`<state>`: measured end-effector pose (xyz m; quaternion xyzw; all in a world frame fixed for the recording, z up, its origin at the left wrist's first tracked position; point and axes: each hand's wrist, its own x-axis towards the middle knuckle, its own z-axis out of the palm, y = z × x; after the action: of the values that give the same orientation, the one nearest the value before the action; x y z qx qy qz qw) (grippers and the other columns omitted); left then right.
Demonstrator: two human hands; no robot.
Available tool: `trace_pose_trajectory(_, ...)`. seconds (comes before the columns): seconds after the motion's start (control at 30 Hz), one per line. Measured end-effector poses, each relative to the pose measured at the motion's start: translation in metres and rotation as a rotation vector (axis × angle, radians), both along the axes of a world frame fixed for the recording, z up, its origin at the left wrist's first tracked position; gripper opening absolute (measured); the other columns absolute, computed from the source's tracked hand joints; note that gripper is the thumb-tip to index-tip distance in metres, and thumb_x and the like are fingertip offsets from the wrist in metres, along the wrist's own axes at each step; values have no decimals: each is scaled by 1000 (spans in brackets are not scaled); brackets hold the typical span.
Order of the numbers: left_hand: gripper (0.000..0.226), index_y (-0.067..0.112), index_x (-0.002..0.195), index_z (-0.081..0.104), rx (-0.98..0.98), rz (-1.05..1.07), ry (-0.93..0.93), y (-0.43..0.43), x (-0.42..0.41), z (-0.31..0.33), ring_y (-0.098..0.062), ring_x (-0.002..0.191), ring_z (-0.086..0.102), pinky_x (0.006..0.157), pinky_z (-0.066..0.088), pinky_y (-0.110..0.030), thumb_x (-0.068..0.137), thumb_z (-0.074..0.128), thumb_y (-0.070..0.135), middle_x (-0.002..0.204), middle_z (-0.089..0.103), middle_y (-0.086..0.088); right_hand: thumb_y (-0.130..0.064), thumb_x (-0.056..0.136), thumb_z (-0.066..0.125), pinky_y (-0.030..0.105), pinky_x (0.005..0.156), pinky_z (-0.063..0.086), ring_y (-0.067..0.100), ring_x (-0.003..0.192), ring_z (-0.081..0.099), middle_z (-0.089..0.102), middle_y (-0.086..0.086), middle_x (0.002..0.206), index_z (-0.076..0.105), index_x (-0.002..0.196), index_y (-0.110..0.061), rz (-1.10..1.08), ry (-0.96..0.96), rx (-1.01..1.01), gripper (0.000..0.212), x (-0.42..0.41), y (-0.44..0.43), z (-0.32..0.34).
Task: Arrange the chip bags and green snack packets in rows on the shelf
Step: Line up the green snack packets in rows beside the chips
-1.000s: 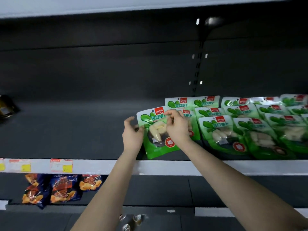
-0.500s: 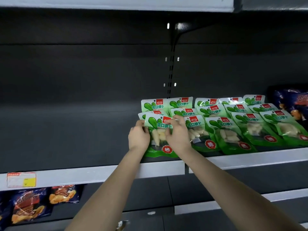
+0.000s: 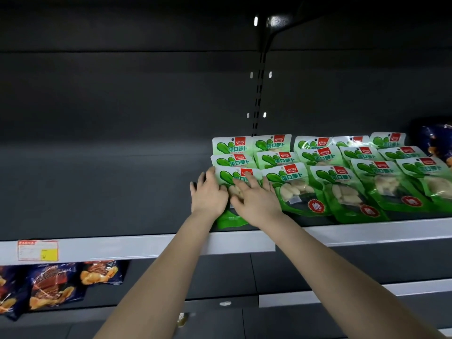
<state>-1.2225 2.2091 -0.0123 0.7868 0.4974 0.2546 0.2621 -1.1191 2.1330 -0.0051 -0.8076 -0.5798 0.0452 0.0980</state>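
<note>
Several green snack packets [image 3: 330, 165] lie in overlapping rows on the right half of the dark shelf [image 3: 97, 192]. The front-left packet [image 3: 230, 176] lies at the left end of the front row. My left hand [image 3: 208, 192] rests flat on its left edge with straight fingers. My right hand [image 3: 254, 196] presses flat on its middle, fingers spread. Both hands hide most of that packet. A dark blue chip bag [image 3: 437, 143] stands at the far right of the same shelf, partly cut off.
The shelf's white front rail [image 3: 146, 245] carries a yellow price tag [image 3: 38, 250]. Several dark blue chip bags [image 3: 53, 287] lie on the lower shelf at the left. A slotted upright [image 3: 259, 77] runs up the back wall.
The packet that both hands held up by its top has been laid down at the left end of the front row. Both hands now lie flat on it. The view shifted left.
</note>
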Motion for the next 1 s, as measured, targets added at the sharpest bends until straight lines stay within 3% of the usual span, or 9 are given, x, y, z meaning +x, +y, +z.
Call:
trace_pose_trajectory(0.1,53,19,143,19,-7,-41,152,0,4,-1,-21,144,9,117,4,-49,92,33,22,150,30,-3,-50,94,36,48,113,19,44,140,13,16,2,158,31,147,-33,-51,-36,29,56,-2,-3,1)
trace_pose_trajectory(0.2,55,19,146,14,10,-53,230,1,6,-4,-23,145,6,117,4,-49,94,28,28,153,24,-1,-51,94,36,50,113,15,43,140,10,18,4,157,35,145,-31,-71,-80,50,55,-3,-4,2)
trace_pose_trajectory(0.47,48,13,138,28,52,-34,227,0,5,-5,-30,140,18,116,10,-48,90,33,19,144,39,-8,-41,99,28,48,117,-5,35,146,-4,9,6,160,26,149,-30,35,-12,27,52,2,-2,-1)
trace_pose_trajectory(0.6,54,11,144,25,96,17,147,-5,3,3,-30,143,14,118,6,-47,91,37,13,153,25,-9,-40,99,29,50,114,-12,26,147,1,13,4,160,29,148,-28,65,-58,100,51,5,-5,5)
trace_pose_trajectory(0.67,54,11,144,28,251,22,128,-9,5,12,-30,143,17,118,4,-47,91,39,13,154,25,-9,-41,99,28,52,114,-12,22,147,6,15,3,159,29,148,-29,57,-81,131,50,9,-9,14)
trace_pose_trajectory(0.77,51,16,143,35,479,-132,118,-21,28,35,-22,143,19,118,-2,-43,93,39,15,153,29,-5,-40,101,25,55,113,-12,23,147,10,14,4,159,28,148,-30,-3,-69,159,48,25,-18,30)
trace_pose_trajectory(1.0,47,19,145,32,331,-344,185,-61,113,54,-24,145,13,119,1,-46,97,32,21,156,22,-3,-36,100,31,57,114,-5,24,147,5,9,3,160,19,150,-31,-227,-23,115,52,88,-62,46)
